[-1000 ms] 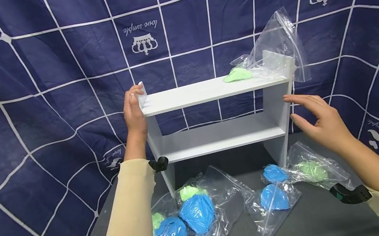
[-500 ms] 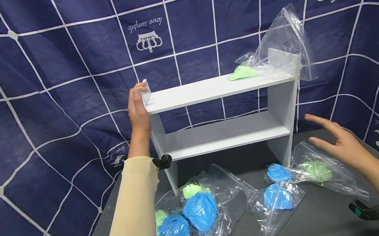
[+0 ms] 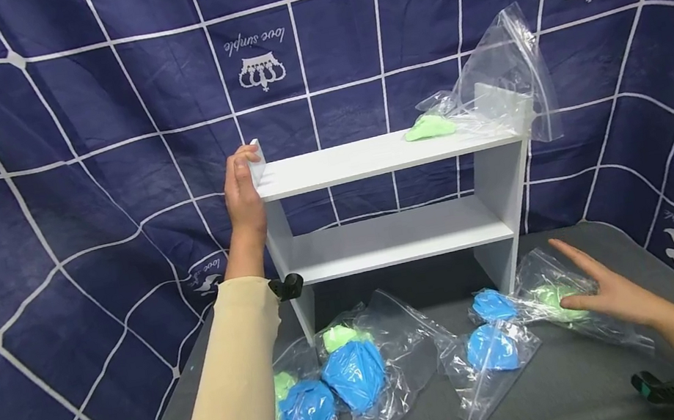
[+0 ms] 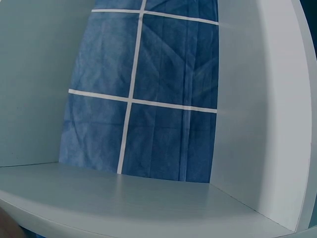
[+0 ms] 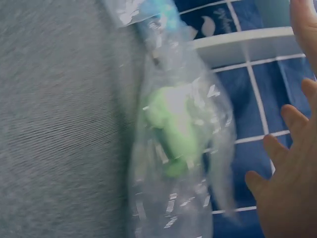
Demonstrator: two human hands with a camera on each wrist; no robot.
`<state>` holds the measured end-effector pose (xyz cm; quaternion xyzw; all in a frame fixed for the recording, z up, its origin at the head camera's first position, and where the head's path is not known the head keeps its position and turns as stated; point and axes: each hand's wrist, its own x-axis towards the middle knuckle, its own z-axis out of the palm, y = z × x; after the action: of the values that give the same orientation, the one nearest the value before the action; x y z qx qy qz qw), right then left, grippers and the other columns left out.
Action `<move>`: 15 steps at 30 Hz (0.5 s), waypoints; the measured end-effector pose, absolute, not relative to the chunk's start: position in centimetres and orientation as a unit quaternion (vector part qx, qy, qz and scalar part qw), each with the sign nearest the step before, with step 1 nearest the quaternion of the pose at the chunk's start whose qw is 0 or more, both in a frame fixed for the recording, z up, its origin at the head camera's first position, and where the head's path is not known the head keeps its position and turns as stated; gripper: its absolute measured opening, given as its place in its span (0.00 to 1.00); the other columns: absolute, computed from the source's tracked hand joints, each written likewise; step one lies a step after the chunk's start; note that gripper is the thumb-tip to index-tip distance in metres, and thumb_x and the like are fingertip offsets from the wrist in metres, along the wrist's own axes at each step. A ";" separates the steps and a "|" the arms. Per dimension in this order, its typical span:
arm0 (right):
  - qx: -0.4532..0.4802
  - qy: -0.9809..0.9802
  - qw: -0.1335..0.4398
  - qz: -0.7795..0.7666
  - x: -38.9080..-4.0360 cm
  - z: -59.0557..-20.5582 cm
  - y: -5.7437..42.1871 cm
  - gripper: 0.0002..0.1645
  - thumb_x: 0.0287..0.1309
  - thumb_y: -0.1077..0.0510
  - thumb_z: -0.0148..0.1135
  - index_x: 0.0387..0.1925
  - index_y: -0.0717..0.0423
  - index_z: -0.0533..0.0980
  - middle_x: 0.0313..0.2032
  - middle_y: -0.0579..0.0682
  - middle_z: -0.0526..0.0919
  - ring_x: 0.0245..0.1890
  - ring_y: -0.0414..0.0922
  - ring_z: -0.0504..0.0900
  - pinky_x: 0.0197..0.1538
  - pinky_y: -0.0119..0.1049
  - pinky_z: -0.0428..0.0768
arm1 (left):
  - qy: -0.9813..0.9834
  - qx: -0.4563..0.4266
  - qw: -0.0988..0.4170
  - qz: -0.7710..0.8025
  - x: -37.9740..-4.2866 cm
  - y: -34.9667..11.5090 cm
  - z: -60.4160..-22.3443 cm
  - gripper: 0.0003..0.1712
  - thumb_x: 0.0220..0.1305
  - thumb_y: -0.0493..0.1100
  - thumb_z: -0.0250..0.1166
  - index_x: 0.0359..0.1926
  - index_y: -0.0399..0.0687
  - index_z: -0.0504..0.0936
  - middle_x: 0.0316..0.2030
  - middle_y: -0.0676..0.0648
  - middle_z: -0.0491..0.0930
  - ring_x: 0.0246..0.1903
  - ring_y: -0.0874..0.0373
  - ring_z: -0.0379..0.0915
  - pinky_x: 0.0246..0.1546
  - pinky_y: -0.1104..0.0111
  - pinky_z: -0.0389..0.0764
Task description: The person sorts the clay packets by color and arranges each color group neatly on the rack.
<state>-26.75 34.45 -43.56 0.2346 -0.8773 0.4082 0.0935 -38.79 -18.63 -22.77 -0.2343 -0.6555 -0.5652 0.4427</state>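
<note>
My left hand point(image 3: 243, 196) grips the top of the left side panel of a white two-tier shelf point(image 3: 343, 166), its fingers bent over the edge. In the left wrist view the shelf's inner boards point(image 4: 124, 198) fill the picture. My right hand point(image 3: 615, 293) has its fingers spread and holds nothing. It hovers at a clear zip bag point(image 3: 548, 293) with a light green lump inside, right of the shelf; whether it touches the bag I cannot tell. The right wrist view shows this green lump point(image 5: 176, 124) blurred, with the fingers apart from it.
Another clear bag point(image 3: 502, 56) with a green lump point(image 3: 430, 126) lies on the shelf's top board. On the grey table point(image 3: 431, 413), bags with blue lumps point(image 3: 354, 376) and green lumps lie in front of the shelf. A blue checked cloth point(image 3: 334, 32) hangs behind.
My right hand has moved down from beside the shelf's right panel to the bag with the green lump. The left hand keeps its grip on the shelf.
</note>
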 end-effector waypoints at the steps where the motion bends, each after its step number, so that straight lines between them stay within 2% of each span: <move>1: 0.236 -0.878 0.088 0.407 -26.8 -43.9 34.5 0.62 0.54 0.65 0.68 0.80 0.44 0.40 0.80 0.41 0.38 0.71 0.19 0.37 0.54 0.85 0.49 | -0.656 -0.236 0.444 -0.564 -38.9 -18.7 -22.8 0.20 0.78 0.39 0.37 0.44 0.27 0.71 0.60 0.34 0.76 0.70 0.47 0.65 0.73 0.69 0.59; 3: 0.242 -0.877 0.082 0.406 -26.8 -44.6 34.6 0.63 0.53 0.64 0.69 0.80 0.47 0.41 0.80 0.42 0.38 0.70 0.17 0.37 0.54 0.86 0.49 | -0.653 -0.240 0.446 -0.563 -39.0 -18.7 -22.8 0.19 0.77 0.39 0.38 0.43 0.30 0.71 0.60 0.35 0.77 0.70 0.49 0.66 0.73 0.69 0.59; 10: 0.258 -0.874 0.087 0.402 -27.0 -46.1 34.8 0.63 0.47 0.65 0.73 0.79 0.54 0.46 0.72 0.18 0.43 0.65 0.12 0.41 0.54 0.86 0.46 | -0.643 -0.252 0.451 -0.566 -38.9 -18.9 -22.8 0.17 0.77 0.40 0.38 0.40 0.36 0.73 0.59 0.33 0.76 0.69 0.51 0.67 0.73 0.69 0.60; 15: 0.273 -0.868 0.093 0.404 -27.1 -47.2 34.8 0.61 0.46 0.65 0.73 0.77 0.58 0.50 0.72 0.19 0.47 0.66 0.12 0.43 0.56 0.85 0.42 | -0.648 -0.249 0.447 -0.565 -38.7 -18.8 -22.8 0.17 0.77 0.41 0.38 0.40 0.37 0.73 0.59 0.34 0.76 0.69 0.52 0.67 0.73 0.69 0.60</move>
<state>-27.10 34.82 -47.19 0.2725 -0.8684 0.4038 0.0925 -38.75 -18.82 -22.79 -0.2491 -0.6476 -0.5649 0.4466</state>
